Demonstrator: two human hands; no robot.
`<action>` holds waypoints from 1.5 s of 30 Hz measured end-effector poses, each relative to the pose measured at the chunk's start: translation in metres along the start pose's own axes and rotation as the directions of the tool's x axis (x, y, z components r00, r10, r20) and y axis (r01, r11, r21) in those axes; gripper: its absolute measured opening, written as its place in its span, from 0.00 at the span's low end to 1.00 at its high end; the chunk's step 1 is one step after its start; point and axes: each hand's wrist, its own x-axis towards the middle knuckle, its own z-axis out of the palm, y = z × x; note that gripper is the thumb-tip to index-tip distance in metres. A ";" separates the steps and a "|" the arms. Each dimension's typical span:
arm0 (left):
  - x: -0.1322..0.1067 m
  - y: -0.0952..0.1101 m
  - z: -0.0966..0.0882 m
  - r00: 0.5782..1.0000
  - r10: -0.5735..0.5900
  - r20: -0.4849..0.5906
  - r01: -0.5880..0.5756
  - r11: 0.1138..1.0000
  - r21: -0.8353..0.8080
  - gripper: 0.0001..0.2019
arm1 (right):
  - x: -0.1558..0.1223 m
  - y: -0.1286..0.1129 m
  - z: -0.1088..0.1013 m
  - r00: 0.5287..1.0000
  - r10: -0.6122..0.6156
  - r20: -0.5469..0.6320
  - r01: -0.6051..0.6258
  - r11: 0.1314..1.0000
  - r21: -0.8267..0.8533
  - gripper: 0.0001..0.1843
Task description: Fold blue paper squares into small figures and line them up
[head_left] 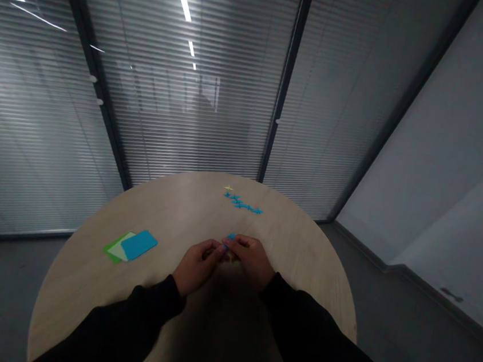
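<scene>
The left hand (197,267) and right hand (250,260) met above a round wooden table (169,211), fingers (219,249) pinched narrowly on one small blue piece (230,235). Just left lay three cards: a green card (108,251), a pale card (120,247), a blue card (138,245). Farther off sat a row of blue bits (241,203), too small to count, and one pale yellow bit (228,188).

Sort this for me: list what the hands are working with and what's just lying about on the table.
Working with: left hand, right hand, small blue piece between them.

Lying about: row of small blue pieces, small yellow piece, blue card, pale card, green card, round wood-topped table.
</scene>
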 end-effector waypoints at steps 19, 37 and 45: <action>0.001 -0.008 0.002 0.963 0.014 -0.269 -0.032 0.998 -0.062 0.12 | 0.004 0.014 0.000 0.998 -0.056 -0.039 0.052 0.994 -0.095 0.15; 0.003 -0.007 0.000 0.943 0.017 -0.332 0.021 0.994 0.112 0.10 | 0.002 0.012 0.000 0.991 -0.131 0.016 0.131 0.979 -0.159 0.14; 0.004 -0.005 -0.002 0.943 0.112 -0.314 -0.058 0.983 0.177 0.06 | 0.002 0.013 -0.001 0.992 -0.129 0.009 0.129 0.976 -0.177 0.14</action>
